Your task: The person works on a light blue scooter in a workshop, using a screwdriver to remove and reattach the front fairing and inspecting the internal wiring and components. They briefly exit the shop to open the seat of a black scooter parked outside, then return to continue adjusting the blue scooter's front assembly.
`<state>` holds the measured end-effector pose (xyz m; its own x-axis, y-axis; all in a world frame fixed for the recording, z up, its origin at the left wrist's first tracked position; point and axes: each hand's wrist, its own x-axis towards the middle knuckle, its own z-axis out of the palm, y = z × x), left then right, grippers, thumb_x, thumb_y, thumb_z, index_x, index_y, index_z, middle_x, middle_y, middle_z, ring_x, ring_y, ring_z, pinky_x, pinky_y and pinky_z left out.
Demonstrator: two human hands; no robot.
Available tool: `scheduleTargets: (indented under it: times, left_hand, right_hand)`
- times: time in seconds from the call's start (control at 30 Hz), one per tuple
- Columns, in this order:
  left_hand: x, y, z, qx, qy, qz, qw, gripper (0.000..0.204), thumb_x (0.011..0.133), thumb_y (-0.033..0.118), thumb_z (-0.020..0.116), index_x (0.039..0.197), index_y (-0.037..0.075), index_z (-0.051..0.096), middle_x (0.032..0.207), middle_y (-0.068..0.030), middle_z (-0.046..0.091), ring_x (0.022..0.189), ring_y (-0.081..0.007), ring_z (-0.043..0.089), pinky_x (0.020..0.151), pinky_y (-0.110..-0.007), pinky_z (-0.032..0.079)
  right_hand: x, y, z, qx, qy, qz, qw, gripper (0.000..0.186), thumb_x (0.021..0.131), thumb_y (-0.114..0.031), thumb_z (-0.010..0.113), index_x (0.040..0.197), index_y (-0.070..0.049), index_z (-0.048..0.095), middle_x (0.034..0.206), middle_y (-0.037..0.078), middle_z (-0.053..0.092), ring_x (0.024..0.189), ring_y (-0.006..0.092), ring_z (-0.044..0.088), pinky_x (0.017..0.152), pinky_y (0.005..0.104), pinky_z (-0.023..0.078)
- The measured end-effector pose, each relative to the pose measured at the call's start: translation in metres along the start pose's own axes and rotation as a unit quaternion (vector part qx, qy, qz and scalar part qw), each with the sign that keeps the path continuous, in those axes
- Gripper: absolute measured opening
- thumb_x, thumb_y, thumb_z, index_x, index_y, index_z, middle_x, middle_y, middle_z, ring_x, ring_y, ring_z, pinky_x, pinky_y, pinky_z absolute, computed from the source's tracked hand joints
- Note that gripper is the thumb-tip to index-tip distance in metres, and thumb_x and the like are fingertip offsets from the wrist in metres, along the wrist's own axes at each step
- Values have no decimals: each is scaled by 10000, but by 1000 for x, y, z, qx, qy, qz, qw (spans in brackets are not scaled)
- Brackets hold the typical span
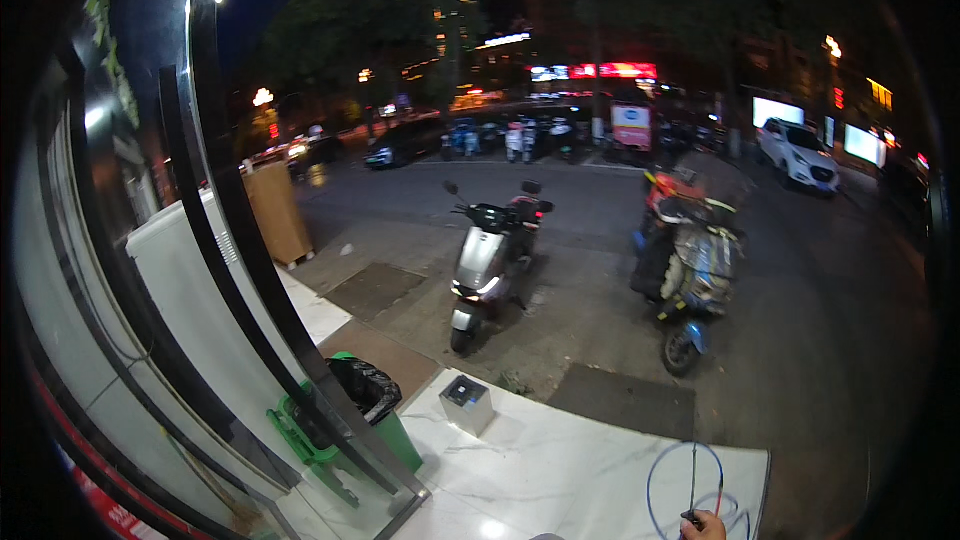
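My right hand (704, 528) is at the bottom edge, right of middle, its fingers closed on a looped cable (650, 479) of blue, with a short red section and a dark straight piece rising from the fingers. The loop shows over the white marble-look step (550, 480). Left of it on that step stand a small pale box (466, 413) with a dark top and a green bin (400, 440) with a black liner. My left hand is out of the picture.
A glass door (80, 270) with dark frames fills the left, beside a white cabinet (175, 300) and tan board (275, 210). A silver scooter (485, 265) and a loaded scooter (690, 260) stand on the pavement; cars (800, 155) and parked two-wheelers line the street beyond.
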<state>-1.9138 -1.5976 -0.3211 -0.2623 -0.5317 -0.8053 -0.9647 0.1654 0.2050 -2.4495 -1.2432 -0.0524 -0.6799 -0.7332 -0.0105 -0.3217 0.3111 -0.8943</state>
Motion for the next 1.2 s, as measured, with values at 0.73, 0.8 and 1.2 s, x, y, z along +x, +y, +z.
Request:
scheduleTargets:
  times: [0.73, 0.8, 1.2]
  left_hand:
    - [461, 592, -604, -173, 200, 303, 915, 558, 1038, 443, 687, 1371, -5, 668, 1139, -172, 801, 1036, -261, 767, 930, -369, 579]
    - [506, 616, -635, -303, 134, 278, 901, 514, 1059, 436, 642, 1381, 36, 676, 1169, -109, 811, 1079, -298, 772, 893, -379, 592]
    - [670, 540, -757, -206, 64, -123, 969, 361, 996, 361, 655, 1218, 94, 751, 1136, -70, 795, 1084, -313, 749, 920, -445, 577]
  right_hand:
    - [738, -44, 25, 17, -44, -1, 999, 353, 1037, -332, 725, 1228, -35, 740, 772, 38, 645, 677, 115, 592, 628, 327, 489]
    - [814, -40, 33, -14, 1, -72, 997, 409, 1037, -361, 733, 1262, -20, 738, 766, 54, 668, 708, 128, 611, 670, 335, 520]
    - [1262, -88, 72, -42, -127, -75, 988, 385, 1027, -328, 732, 1221, 5, 736, 953, 101, 723, 737, 167, 666, 691, 355, 540]
